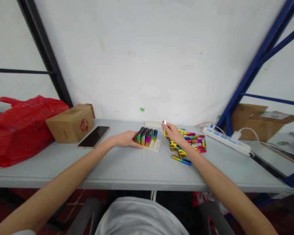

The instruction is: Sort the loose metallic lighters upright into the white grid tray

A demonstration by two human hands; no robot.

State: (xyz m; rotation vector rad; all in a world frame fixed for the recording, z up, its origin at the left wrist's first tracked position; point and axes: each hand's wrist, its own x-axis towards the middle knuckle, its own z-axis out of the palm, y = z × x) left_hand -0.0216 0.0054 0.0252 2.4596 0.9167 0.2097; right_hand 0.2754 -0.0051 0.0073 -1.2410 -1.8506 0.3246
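Observation:
A white tray with round sockets [155, 145] rests on the table, with several shiny, multicoloured metallic tubes with dark tops [143, 138] standing upright in it. They look like lighters. My left hand [128, 138] is wrapped around the left side of the tray, its fingertips partly hidden behind the tubes. Raised a little above the table right of the tray, my right hand [173, 132] pinches one tube [164, 130], held upright. Beneath and beside that hand lies a loose pile of similar tubes [191, 142]. A single gold-to-blue tube [181, 160] lies nearer the front edge.
Another white socketed tray [153, 124] lies by the wall. On the left are a phone [94, 136], a cardboard box [71, 125] and a red plastic bag [24, 127]. A white power strip [226, 140] and its cords lie right, near flattened cardboard [257, 122].

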